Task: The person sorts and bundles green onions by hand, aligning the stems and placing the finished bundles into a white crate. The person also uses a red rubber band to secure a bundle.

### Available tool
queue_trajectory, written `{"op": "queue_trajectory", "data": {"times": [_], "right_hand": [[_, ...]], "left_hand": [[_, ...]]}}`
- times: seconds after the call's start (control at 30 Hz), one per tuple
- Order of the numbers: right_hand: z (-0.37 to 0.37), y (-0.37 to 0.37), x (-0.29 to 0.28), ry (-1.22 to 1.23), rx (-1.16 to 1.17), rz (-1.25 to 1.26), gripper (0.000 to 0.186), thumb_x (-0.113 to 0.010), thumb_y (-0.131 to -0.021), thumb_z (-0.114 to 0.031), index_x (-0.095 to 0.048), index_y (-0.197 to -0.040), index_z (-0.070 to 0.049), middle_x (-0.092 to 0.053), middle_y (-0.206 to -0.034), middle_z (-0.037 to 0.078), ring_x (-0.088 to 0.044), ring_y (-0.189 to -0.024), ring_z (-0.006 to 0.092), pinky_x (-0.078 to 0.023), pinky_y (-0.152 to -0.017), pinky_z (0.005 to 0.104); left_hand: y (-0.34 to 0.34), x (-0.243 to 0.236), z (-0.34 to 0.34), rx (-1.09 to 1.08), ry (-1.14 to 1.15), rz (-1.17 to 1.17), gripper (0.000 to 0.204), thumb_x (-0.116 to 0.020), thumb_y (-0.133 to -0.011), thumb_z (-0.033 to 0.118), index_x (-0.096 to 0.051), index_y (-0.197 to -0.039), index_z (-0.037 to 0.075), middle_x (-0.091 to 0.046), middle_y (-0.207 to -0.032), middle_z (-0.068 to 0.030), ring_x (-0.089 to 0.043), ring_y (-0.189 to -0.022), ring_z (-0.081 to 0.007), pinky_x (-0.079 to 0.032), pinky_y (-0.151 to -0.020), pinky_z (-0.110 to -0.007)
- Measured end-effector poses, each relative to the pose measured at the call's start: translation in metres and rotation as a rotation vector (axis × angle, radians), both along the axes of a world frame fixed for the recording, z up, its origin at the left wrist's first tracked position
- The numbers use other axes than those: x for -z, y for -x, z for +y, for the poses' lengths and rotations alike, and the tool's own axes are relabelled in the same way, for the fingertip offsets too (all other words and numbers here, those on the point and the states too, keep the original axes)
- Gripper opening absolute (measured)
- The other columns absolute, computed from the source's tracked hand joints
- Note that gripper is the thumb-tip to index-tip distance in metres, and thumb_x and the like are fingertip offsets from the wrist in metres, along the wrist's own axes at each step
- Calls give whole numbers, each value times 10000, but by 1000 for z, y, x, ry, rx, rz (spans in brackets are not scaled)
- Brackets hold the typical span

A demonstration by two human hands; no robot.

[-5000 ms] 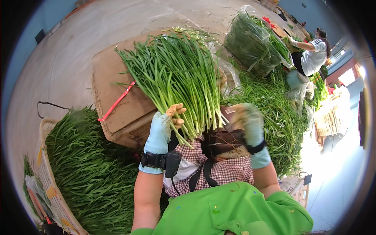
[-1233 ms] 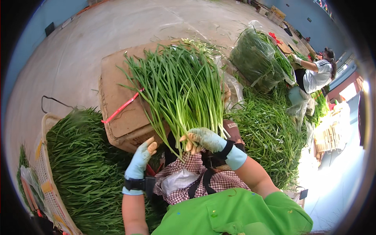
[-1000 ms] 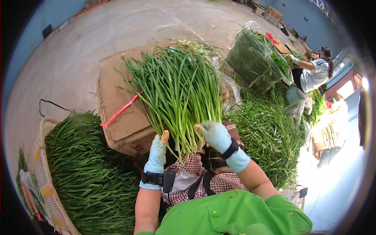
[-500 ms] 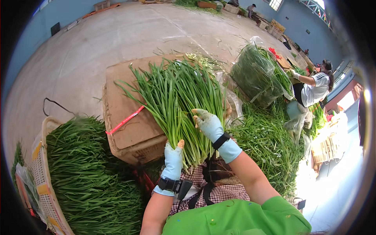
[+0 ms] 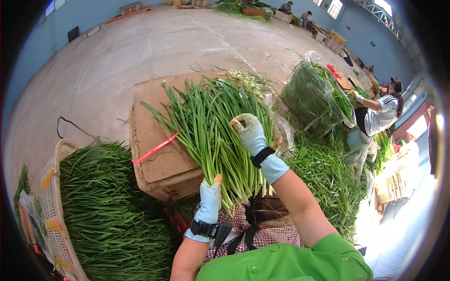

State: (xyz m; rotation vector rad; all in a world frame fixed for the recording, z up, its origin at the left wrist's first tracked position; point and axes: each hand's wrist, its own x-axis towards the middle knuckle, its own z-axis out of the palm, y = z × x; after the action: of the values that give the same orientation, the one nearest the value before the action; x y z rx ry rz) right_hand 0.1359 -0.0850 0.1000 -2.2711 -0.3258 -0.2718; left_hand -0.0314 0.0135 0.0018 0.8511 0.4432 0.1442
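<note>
A loose bunch of long garlic chives (image 5: 213,124) lies over a brown board-topped crate (image 5: 157,110), pale stem ends toward me. My left hand (image 5: 209,199), in a light-blue glove with a stained thumb, holds the bunch's left edge near the stem ends; its thumb is on top and the other fingers are hidden. Above the middle of the bunch, my right hand (image 5: 251,133), also gloved, has its fingers curled to the thumb. Anything in that pinch is too small to make out. A red strip (image 5: 155,150) lies across the board, left of the chives.
At lower left stands a cream plastic basket (image 5: 50,206) packed with chives. Loose greens (image 5: 323,171) pile up on my right, below a clear plastic bag (image 5: 311,96) stuffed with more. A co-worker (image 5: 382,110) in a white shirt sits beyond. A wire handle (image 5: 75,122) juts above the basket.
My right hand has moved a little away from me over the chives, and its fingers have curled in. The left hand keeps its place at the stems. The whole view has shifted slightly.
</note>
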Motion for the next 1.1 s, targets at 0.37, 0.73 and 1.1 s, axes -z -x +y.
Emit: {"op": "queue_trajectory", "data": {"times": [0.37,0.73,1.1], "right_hand": [[21,-20,1,-165,-141,141,85,-638,-787,-109,-671,-790,-31,-662,-767,120,-610,-684,209,-481,-657,318],[39,1,20,605,-377,-184,280,-705,-710,-331,-697,-901,-126,-612,-971,107,-575,-937,279,-466,-806,372],[0,-55,-38,-673,-96,198,132,-567,-873,-99,-596,-776,-15,-640,-745,75,-573,-616,141,-476,-590,243]], "left_hand": [[5,-1,-5,-21,-17,-30,250,-599,-875,120,-513,-1094,32,-571,-892,-16,-528,-740,-83,-428,-645,-215],[4,3,-11,-18,-81,-37,234,-525,-921,122,-498,-1129,19,-561,-927,-10,-488,-761,-70,-409,-670,-194],[3,6,-13,-64,30,-108,253,-543,-913,126,-495,-1145,39,-560,-919,3,-492,-741,-61,-412,-643,-197]]}}
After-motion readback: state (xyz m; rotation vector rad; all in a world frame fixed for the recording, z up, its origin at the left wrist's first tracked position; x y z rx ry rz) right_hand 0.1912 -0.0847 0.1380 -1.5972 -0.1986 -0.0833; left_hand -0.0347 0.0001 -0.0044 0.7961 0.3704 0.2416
